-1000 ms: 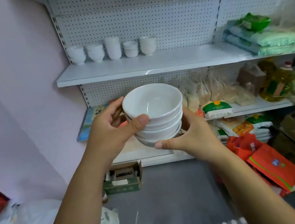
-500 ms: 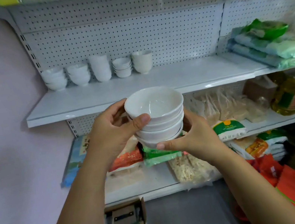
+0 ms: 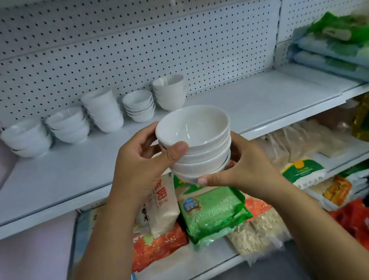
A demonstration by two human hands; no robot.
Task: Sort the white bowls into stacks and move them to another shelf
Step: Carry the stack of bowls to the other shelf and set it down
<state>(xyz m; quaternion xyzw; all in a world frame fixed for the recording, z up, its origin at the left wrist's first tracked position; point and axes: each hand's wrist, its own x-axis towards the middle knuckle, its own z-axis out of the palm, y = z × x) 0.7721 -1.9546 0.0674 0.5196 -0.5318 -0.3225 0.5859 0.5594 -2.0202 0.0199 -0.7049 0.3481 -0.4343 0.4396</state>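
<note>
Hands meet around a nested stack of white bowls (image 3: 195, 144), held in the air in front of the white shelf (image 3: 62, 181), at about its front edge and above the packaged goods on the lower shelf (image 3: 177, 272). Your left hand (image 3: 143, 164) wraps the stack's left side, thumb pressed across its upper bowls. Your right hand (image 3: 243, 169) cups it from the right and below, thumb along the lowest bowl. Gripping from both sides likely keeps the nested bowls from sliding apart as you carry them. The stack stands nearly upright, its long axis vertical, mouths facing up and tipped slightly toward you. Five other bowl stacks (image 3: 104, 109) sit in a row at the shelf's back left, against the pegboard wall (image 3: 138, 49); open shelf surface lies in front of them.
</note>
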